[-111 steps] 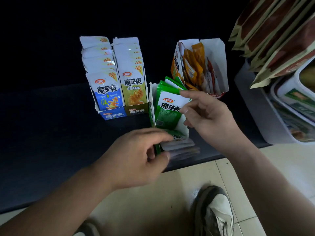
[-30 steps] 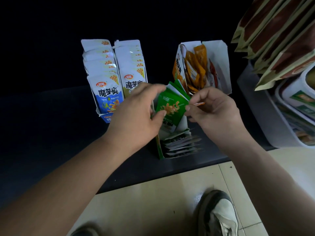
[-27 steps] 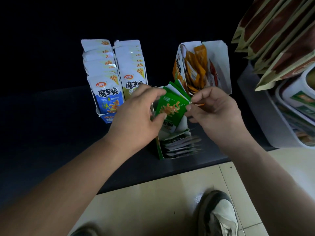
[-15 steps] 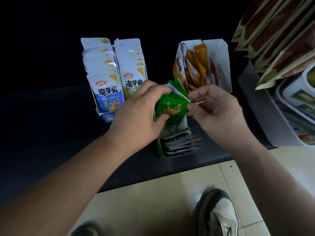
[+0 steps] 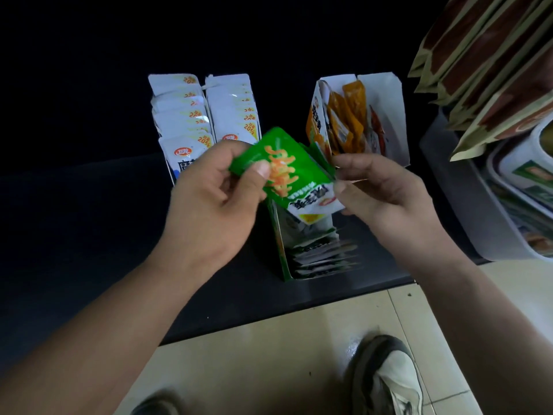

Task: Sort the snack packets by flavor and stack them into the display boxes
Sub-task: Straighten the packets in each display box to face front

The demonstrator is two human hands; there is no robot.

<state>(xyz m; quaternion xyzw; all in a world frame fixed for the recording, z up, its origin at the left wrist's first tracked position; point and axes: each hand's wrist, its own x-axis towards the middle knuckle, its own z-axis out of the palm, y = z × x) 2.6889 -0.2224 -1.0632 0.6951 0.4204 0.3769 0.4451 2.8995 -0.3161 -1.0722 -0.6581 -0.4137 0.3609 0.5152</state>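
Left hand (image 5: 209,202) pinches green packet (image 5: 287,172) at left edge, thumb on printed face. Right hand (image 5: 386,199) pinches same packet at right edge. Packet tilted, print upside down, held above green box (image 5: 279,250) with more packets stacked inside. Behind left hand: two rows of white-topped packets (image 5: 206,109), upright, side by side. Behind right hand: open white box (image 5: 386,115) with orange packets (image 5: 350,115). All on dark counter (image 5: 89,220). Far right: brown bags (image 5: 493,55) above grey bin (image 5: 457,190). Below: tiled floor (image 5: 269,354), shoe (image 5: 392,381).
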